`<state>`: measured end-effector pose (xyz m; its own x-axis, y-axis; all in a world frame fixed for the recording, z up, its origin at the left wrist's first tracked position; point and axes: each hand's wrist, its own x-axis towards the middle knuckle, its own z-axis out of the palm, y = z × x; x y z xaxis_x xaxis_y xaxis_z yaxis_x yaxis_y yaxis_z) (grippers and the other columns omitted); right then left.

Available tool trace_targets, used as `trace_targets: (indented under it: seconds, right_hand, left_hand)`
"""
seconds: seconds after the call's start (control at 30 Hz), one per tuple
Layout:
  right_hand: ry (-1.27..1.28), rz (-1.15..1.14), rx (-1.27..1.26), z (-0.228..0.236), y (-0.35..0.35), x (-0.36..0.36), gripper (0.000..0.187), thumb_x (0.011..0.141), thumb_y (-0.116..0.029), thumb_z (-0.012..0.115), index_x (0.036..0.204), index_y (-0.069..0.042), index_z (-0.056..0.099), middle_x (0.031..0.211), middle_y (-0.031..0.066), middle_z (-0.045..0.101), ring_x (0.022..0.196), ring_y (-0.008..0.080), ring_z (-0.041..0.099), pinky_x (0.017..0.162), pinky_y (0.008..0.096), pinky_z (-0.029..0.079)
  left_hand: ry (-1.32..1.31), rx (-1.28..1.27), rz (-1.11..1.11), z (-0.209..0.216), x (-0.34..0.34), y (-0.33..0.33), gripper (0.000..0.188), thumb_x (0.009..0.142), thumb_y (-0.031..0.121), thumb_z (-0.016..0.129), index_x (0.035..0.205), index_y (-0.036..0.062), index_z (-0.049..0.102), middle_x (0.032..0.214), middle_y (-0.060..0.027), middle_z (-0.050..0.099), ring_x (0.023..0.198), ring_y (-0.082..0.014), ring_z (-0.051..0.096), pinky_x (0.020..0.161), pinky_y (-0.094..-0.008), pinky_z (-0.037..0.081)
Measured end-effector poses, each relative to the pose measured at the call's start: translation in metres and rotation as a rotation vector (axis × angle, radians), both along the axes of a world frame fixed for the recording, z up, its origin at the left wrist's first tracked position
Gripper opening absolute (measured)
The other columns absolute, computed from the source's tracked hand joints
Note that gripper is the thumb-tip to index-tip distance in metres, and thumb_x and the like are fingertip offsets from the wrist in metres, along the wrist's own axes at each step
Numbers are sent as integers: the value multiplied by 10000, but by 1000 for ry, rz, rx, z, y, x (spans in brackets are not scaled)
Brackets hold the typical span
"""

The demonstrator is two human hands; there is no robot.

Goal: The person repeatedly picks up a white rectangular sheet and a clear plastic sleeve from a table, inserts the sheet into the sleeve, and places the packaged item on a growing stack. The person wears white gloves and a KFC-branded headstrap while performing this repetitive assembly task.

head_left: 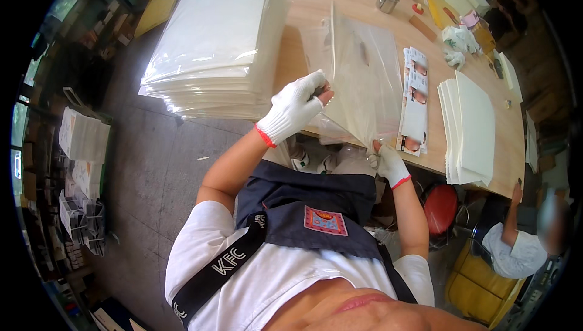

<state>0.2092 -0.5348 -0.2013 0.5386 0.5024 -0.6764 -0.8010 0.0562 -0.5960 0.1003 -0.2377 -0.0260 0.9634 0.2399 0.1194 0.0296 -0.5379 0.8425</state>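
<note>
A clear plastic bag (373, 67) is stretched between my two hands, its upper part over the wooden table. My left hand (294, 105), in a white knitted glove with bare fingertips, pinches the bag's left edge. My right hand (390, 165), gloved alike, is closed on the bag's near corner at the table's front edge. Whether a sheet lies inside the bag is hard to make out. Just right of the bag lies a row of printed strips (415, 103) with small portraits. Beyond them rests a fanned pile of white sheets (472, 131).
A tall stack of plastic-wrapped white sheets (212, 40) fills the table's left end. Toward the back right are a metal cup (387, 1), tape and crumpled white gloves (458, 40). A red stool (439, 208) stands under the edge. Another person (516, 249) sits at the right.
</note>
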Motion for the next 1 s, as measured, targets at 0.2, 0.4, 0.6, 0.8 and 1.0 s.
trace_targets:
  seconds: [0.2, 0.4, 0.6, 0.8, 1.0]
  right_hand:
    - [-387, 17, 44, 53, 87, -12, 144, 926, -174, 516, 1010, -57, 518, 796, -5, 510, 636, 102, 500, 546, 279, 480]
    - [-684, 265, 339, 150, 236, -11, 211, 887, -231, 583, 972, -38, 583, 735, -17, 525, 600, 81, 539, 534, 246, 491]
    - [-672, 529, 180, 162, 277, -21, 291, 895, -315, 573, 974, -35, 577, 771, 30, 611, 600, 117, 606, 523, 249, 481]
    - [-907, 218, 121, 108, 118, -39, 204, 944, -243, 498, 967, -65, 594, 784, 43, 627, 633, 103, 598, 550, 240, 512]
    - [-953, -645, -634, 61, -93, -26, 180, 927, -218, 514, 971, -52, 568, 702, 36, 593, 537, 106, 576, 472, 235, 480]
  left_hand:
    - [-284, 196, 293, 35, -68, 52, 92, 845, 143, 597, 891, 66, 579, 786, -64, 605, 713, -201, 592, 602, -325, 439]
    - [-522, 100, 710, 37, -112, 201, 232, 870, 0, 409, 1016, -20, 588, 953, -92, 621, 925, -127, 579, 829, -235, 430]
    - [-413, 130, 782, -23, -133, 251, 378, 852, 24, 432, 1225, -12, 484, 1254, -108, 511, 1112, -192, 504, 956, -276, 366]
    - [-788, 288, 904, -132, -136, 138, 289, 895, 106, 542, 1150, -21, 492, 1204, -138, 464, 1091, -252, 483, 920, -341, 416]
    - [-411, 471, -181, -162, -73, -26, 526, 675, 92, 698, 1174, 73, 534, 1239, -143, 488, 1167, -360, 442, 1015, -477, 329]
